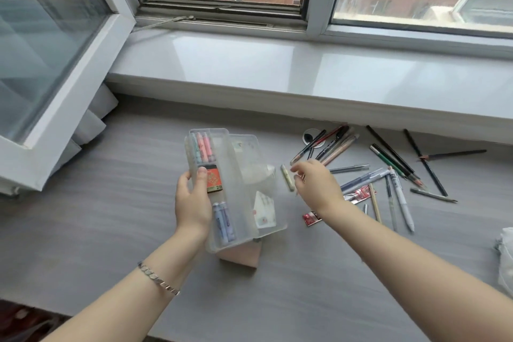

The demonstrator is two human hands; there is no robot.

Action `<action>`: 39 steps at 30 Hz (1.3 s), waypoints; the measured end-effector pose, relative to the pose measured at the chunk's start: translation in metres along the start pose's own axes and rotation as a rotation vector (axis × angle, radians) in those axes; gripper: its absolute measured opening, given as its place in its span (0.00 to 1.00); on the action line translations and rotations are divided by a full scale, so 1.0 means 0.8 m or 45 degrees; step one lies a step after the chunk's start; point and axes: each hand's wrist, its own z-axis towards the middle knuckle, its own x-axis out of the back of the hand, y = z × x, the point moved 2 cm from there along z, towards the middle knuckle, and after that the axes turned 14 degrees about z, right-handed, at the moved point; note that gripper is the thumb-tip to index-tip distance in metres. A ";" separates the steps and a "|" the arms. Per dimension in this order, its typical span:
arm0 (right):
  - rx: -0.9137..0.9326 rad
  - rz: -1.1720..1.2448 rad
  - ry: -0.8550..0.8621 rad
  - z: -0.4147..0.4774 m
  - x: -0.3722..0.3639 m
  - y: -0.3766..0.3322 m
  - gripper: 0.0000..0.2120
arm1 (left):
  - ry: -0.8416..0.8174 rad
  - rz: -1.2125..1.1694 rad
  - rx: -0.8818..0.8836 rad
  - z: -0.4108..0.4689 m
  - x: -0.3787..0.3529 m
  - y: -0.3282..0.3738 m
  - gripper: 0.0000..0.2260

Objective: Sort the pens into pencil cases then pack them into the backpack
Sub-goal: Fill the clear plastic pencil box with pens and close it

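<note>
- Grips the left edge of the clear pencil case (236, 197) with the fingers (183, 180) of the left hand (191, 203), thumb laid on the tray's rim.
- Stretches the right hand (316, 183) leftward over the desk (111, 203), fingers bent above a small pale stick (288, 181) lying just right of the case; cannot tell whether pinching anything.
- Holds the case open and tilted, lid swung out to the right with a card (265, 212) inside.
- Shows pink and teal pens (204, 147) in the far compartment, a red box marked 2B (214, 181) in the middle one, bluish-purple pens (223, 219) in the near one.
- Covers part of a pink block (241, 254) standing on the desk under the case's near end.
- Shows loose pens and pencils (388, 175) scattered on the desk beyond the right hand, below the windowsill (277, 69), with red wrappers (358, 193) among them.
- Wears a silver bracelet (158, 277) on the left wrist.
</note>
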 end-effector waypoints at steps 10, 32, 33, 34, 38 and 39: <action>-0.364 0.096 0.046 0.020 -0.040 0.009 0.07 | -0.092 0.015 -0.009 0.001 -0.006 0.001 0.10; 0.193 0.302 0.016 -0.158 0.050 -0.045 0.10 | -0.182 -0.170 0.073 -0.104 -0.085 0.014 0.22; 0.275 0.259 0.039 -0.160 0.052 -0.044 0.12 | -0.193 -0.171 0.059 -0.106 -0.089 0.014 0.23; 0.351 0.221 0.035 -0.160 0.052 -0.041 0.13 | -0.204 -0.181 0.045 -0.110 -0.093 0.015 0.21; 0.403 0.201 -0.094 -0.163 0.047 -0.026 0.17 | -0.224 -0.122 -0.018 -0.125 -0.104 0.015 0.10; 0.404 0.203 -0.105 -0.164 0.048 -0.022 0.17 | -0.224 -0.089 -0.046 -0.128 -0.106 0.015 0.10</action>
